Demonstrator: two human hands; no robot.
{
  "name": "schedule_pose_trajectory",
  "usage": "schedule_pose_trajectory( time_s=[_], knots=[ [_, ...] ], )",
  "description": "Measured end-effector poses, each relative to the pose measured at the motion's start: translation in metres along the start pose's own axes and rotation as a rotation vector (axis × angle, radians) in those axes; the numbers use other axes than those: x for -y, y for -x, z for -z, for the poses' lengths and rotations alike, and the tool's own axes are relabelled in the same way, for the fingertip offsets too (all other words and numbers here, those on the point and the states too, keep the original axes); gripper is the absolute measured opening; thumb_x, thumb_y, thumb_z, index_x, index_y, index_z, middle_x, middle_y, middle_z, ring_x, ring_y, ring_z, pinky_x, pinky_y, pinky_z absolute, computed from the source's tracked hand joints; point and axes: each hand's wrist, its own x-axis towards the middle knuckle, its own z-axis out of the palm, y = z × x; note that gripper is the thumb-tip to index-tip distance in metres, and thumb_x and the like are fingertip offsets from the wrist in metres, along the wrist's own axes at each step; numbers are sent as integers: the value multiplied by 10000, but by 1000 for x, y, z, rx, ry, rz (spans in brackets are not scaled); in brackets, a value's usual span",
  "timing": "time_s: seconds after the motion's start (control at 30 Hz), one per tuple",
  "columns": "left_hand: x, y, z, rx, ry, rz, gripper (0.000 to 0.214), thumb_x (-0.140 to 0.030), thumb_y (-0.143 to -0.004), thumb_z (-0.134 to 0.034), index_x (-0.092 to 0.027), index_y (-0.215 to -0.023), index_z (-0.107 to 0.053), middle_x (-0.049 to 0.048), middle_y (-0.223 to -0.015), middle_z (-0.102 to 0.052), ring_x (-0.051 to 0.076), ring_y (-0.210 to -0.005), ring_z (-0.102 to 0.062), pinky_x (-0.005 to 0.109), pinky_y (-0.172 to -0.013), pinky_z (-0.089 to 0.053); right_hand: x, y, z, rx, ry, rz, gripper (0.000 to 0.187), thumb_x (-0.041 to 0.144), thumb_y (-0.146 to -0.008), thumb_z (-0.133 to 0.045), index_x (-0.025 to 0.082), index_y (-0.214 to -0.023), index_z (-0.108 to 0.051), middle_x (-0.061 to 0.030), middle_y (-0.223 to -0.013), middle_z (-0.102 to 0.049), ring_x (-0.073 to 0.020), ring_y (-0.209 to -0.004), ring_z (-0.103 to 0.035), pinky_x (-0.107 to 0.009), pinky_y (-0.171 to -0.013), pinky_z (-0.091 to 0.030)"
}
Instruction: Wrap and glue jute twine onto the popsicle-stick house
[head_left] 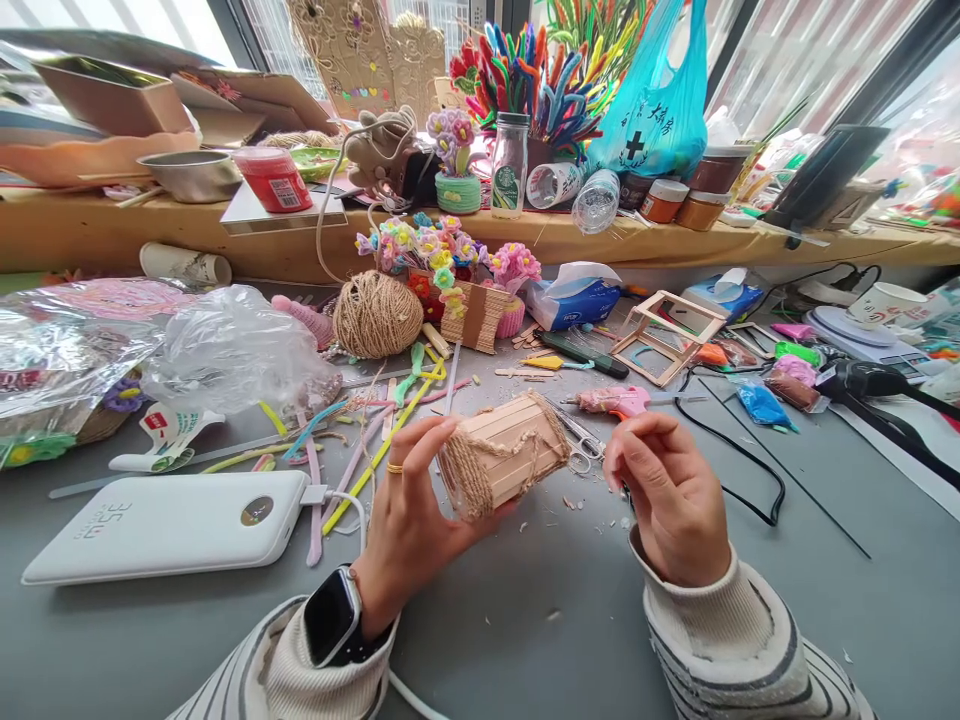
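Observation:
My left hand (409, 510) grips a small pot made of wooden sticks (504, 452), wound at one end with jute twine. It is held tilted above the grey table. My right hand (667, 495) hovers just to the right of the pot, fingers curled and pinched together; whether anything lies in them is hidden. Small scissors (577, 445) and a pink glue gun (615, 402) lie right behind both hands. A ball of jute twine (377, 315) sits farther back on the table.
A white power bank (169, 525) with cable lies at the left. Pipe cleaners (375, 440), plastic bags (232, 350), a finished flower pot (472, 300), a tissue pack (574, 298), a wooden frame (664, 335) and black cables (742, 450) surround the hands. A cluttered shelf (112, 235) runs behind.

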Motion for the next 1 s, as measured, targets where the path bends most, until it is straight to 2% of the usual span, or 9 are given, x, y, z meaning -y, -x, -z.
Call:
schedule_pose_trajectory(
  time_s=[0.1,0.27,0.33,0.43,0.57,0.67,0.83,1.0],
  knots=[
    [0,3,-2,49,108,140,809,-388,-605,-764,-215,-1252,-311,108,-1136,-473,250,-1085,-502,406,-874,-495,-8,2,3,-20,118,54,39,235,-804,-603,220,-837,-588,31,-685,-563,-66,-550,-472,-192,-487,-389],
    [2,-4,2,113,463,637,806,-452,-585,-745,-236,-1235,-321,89,-1153,-483,239,-1054,-558,389,-861,-502,-14,2,3,-22,195,41,128,259,-856,-486,215,-847,-606,3,-763,-602,-84,-576,-471,-219,-530,-406],
    [4,-11,4,180,588,849,766,-475,-585,-724,-217,-1203,-350,85,-1096,-532,249,-1002,-596,378,-805,-524,-14,-1,1,12,267,16,143,284,-849,-487,208,-836,-607,-12,-796,-611,-103,-627,-498,-240,-582,-426],
    [8,-19,5,253,686,1035,731,-499,-581,-705,-203,-1172,-394,90,-1076,-583,266,-967,-623,371,-763,-537,-17,-5,-5,140,354,-37,197,358,-825,-519,207,-905,-616,-46,-898,-631,-164,-810,-561,-296,-720,-452],
    [7,-21,3,330,758,1091,711,-476,-597,-696,-188,-1167,-386,108,-1126,-593,259,-957,-638,343,-743,-545,-25,-9,-16,299,380,-124,299,448,-754,-600,187,-896,-625,-61,-899,-639,-212,-873,-575,-345,-795,-450],
    [2,-22,3,341,749,1106,692,-463,-622,-680,-199,-1180,-367,101,-1139,-580,246,-928,-650,325,-709,-551,-29,-8,-21,343,403,-157,312,464,-744,-610,167,-833,-643,-50,-810,-645,-210,-834,-578,-336,-784,-449],
    [-1,-24,5,383,768,1142,718,-477,-595,-696,-203,-1169,-364,111,-1166,-546,257,-943,-641,329,-700,-555,-29,-3,-25,271,397,-213,337,468,-769,-581,148,-826,-670,-46,-792,-659,-180,-749,-572,-301,-715,-454],
    [1,-21,3,419,819,1104,773,-460,-578,-719,-208,-1193,-323,117,-1174,-520,276,-1005,-607,364,-739,-548,-31,-1,-25,218,311,-282,322,477,-765,-584,167,-797,-667,-24,-736,-649,-170,-750,-571,-269,-680,-460]
  ],
)
